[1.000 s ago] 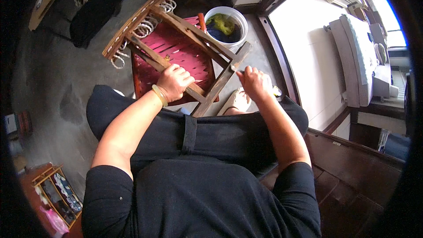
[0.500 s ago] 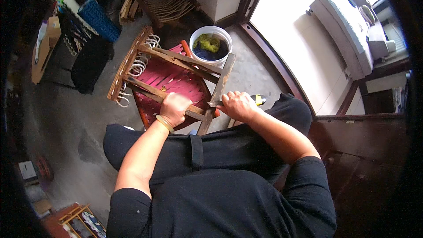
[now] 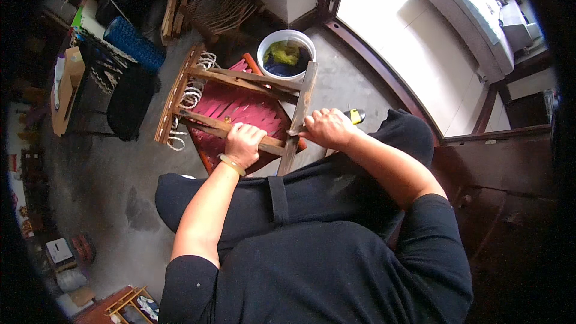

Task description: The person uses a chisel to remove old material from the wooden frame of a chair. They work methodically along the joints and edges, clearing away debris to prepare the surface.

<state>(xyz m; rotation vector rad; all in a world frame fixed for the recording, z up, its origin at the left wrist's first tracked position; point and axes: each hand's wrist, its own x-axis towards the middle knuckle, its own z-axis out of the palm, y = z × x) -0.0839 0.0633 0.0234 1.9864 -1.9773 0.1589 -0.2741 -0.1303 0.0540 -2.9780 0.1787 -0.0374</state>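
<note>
My left hand (image 3: 243, 141), a bangle at its wrist, grips a worn wooden rail (image 3: 270, 143) of a slatted frame. My right hand (image 3: 327, 125) is closed on a tool with a yellow-and-black end (image 3: 355, 116); its small metal tip (image 3: 293, 133) meets the wooden crosspiece (image 3: 304, 93). The frame's far bar (image 3: 176, 102) carries loops of white cord (image 3: 193, 90). Beneath the frame lies a torn pink panel (image 3: 234, 102) with orange edging. My lap in black clothing is just below the frame.
A white bucket (image 3: 258, 54) with green and dark material stands beyond. Chairs (image 3: 222, 12), a blue roll (image 3: 132, 42) and cardboard (image 3: 66, 84) are at the upper left. At the right are a doorway's dark threshold (image 3: 384, 69) and a bed (image 3: 459, 24) beyond it.
My right hand has moved left onto the crosspiece, bringing the tool's tip against it. My left hand still grips the rail. The view has also shifted, showing more of the upper left.
</note>
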